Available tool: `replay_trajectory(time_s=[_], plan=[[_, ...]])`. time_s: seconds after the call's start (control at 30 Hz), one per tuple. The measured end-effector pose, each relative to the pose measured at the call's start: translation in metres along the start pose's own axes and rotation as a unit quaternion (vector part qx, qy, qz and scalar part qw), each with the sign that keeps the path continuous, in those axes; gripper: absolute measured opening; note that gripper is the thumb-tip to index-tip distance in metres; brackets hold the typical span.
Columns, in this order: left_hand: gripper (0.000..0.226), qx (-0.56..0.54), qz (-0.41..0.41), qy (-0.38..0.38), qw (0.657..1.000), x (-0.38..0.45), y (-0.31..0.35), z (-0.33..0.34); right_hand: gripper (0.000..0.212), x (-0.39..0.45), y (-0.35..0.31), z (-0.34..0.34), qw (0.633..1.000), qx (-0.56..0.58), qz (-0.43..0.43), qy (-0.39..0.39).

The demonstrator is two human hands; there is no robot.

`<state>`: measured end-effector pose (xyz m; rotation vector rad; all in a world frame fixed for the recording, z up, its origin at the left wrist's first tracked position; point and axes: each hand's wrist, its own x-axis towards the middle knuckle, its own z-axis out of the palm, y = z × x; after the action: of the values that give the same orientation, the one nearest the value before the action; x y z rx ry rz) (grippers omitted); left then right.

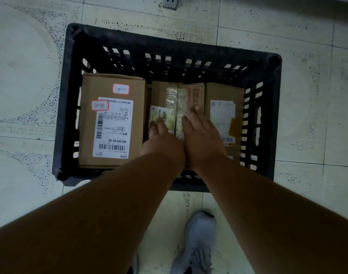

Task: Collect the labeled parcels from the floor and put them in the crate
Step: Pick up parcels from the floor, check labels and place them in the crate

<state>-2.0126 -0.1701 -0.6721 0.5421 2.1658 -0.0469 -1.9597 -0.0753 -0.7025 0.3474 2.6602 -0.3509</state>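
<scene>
A black plastic crate (pixel 70 99) stands on the tiled floor and holds three cardboard parcels side by side. The large parcel (pixel 137 123) on the left carries a white shipping label and two red-edged stickers. In the middle lies a narrower taped parcel (pixel 169 95), and both my hands lie flat on its top. My left hand (pixel 161 139) presses its near left part with straight fingers. My right hand (pixel 202 135) presses its right part, fingers stretched forward. A third labeled parcel (pixel 224 113) fills the right side.
Pale tiled floor (pixel 27 80) surrounds the crate on all sides. My grey shoe (pixel 198 242) stands just in front of the crate's near wall. A wall socket (pixel 170 1) shows at the top edge.
</scene>
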Motion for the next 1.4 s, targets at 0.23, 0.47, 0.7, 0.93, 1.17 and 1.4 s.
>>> replay_trajectory(time_s=[0.23,0.47,0.7,0.93,1.17,1.4], plan=[[0.031,-0.232,-0.079,0.116,0.963,-0.011,0.001,0.012,0.075,-0.015,0.001,-0.005,0.962,0.234,0.135,0.051],[0.044,-0.200,-0.050,0.109,0.973,-0.004,-0.004,0.011,0.048,-0.001,-0.008,-0.008,0.906,0.302,0.283,0.091],[0.099,0.033,0.022,-0.009,0.999,0.005,-0.008,0.027,0.066,-0.001,0.016,0.004,0.975,0.132,0.179,0.004],[0.043,0.014,0.040,0.102,0.994,0.009,-0.011,0.022,0.086,-0.001,0.023,0.013,0.997,-0.068,-0.008,0.037],[0.054,-0.008,0.092,0.069,0.993,0.008,-0.017,0.015,0.080,-0.003,0.049,0.010,0.986,-0.134,-0.070,-0.068],[0.036,-0.067,0.124,0.186,0.972,-0.010,-0.024,0.001,0.083,-0.003,0.009,0.002,0.993,-0.035,0.034,-0.109]])
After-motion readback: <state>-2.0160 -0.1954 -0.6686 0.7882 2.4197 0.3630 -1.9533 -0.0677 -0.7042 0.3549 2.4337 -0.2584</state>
